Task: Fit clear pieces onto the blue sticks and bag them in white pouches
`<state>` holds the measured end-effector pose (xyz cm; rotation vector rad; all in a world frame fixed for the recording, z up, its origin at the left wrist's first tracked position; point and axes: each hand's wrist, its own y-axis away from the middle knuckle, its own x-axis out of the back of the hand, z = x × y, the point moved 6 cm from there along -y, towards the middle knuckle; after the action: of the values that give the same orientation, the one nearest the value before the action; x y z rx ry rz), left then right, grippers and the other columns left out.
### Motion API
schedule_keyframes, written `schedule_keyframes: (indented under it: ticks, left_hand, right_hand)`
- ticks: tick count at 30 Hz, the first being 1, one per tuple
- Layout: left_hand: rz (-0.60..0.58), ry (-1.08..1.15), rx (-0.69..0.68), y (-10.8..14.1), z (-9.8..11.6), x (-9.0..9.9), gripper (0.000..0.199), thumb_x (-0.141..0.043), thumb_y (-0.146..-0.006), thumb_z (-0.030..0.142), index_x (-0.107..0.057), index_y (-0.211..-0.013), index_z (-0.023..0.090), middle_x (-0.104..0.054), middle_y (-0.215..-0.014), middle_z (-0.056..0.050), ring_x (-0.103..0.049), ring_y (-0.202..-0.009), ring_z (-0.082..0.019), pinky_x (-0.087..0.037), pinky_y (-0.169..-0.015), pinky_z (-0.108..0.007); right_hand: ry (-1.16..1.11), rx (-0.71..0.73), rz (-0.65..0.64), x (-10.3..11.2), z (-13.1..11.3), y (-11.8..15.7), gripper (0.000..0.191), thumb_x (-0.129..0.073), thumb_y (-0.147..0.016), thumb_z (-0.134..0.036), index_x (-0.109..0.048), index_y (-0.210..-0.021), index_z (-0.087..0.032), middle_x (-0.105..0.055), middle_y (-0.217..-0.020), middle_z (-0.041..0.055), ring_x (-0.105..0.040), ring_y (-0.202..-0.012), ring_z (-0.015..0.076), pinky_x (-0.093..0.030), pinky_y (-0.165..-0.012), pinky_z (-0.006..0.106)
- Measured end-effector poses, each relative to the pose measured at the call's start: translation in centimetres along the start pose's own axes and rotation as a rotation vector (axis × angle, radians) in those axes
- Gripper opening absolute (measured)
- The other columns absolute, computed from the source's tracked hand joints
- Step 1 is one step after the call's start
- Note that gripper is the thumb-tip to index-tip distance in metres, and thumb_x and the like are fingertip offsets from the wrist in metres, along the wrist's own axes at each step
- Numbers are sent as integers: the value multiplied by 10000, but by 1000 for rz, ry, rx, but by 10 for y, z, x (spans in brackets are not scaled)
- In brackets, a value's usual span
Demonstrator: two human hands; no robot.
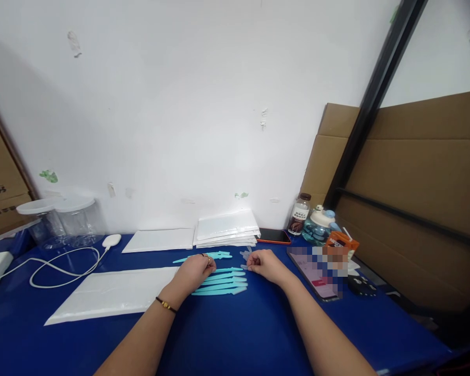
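Several turquoise eyebrow razors (pixel 219 286) lie side by side on the blue tabletop, some with pale caps over their blade ends. My left hand (pixel 198 271) is closed above the row, its fingertips together at the handle of the farthest razor (pixel 231 270). More turquoise razors (pixel 219 255) lie just beyond that hand, partly covered by it. To the right, my right hand (pixel 266 265) has thumb and finger pinched beside a small pile of clear plastic caps (pixel 246 253). What is between those fingertips is too small to make out.
White padded envelopes (pixel 227 228) are stacked against the wall, with another large envelope (pixel 113 292) left of my arm. On the right are a phone (pixel 311 271), an orange drink carton (pixel 339 243), a bottle (pixel 298 215) and a blue jug (pixel 318 227). A white cable (pixel 66 286) loops at left.
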<state>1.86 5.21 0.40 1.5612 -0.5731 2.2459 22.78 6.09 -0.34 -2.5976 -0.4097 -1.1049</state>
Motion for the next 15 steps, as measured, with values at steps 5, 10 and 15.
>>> schedule_keyframes:
  ticks: [5, 10, 15]
  left_hand:
    - [2, 28, 3, 0, 3, 0, 191, -433, -778, 208, -621, -745, 209, -640, -790, -9, -554, -692, -132, -338, -600, -211]
    - [-12, 16, 16, 1, 5, 1, 192, -433, -772, 204, -623, -739, 200, -647, -808, -22, -560, -717, -139, -349, -622, -214]
    - [-20, 8, 40, 1, 1, 1, 197, -427, -770, 193, -622, -747, 203, -645, -811, -19, -564, -715, -140, -359, -628, -217]
  right_hand:
    - [-29, 22, -31, -1, -9, 2, 79, -587, -698, -179, -666, -700, -169, -642, -655, 10, -566, -595, 125, -406, -538, 191]
    - [-28, 21, -46, 0, -5, 2, 82, -585, -693, -172, -667, -698, -165, -639, -643, 10, -568, -587, 125, -406, -533, 191]
    - [-23, -24, -43, 2, 8, 2, 70, -595, -681, -181, -660, -694, -157, -636, -624, 5, -557, -564, 119, -390, -511, 187]
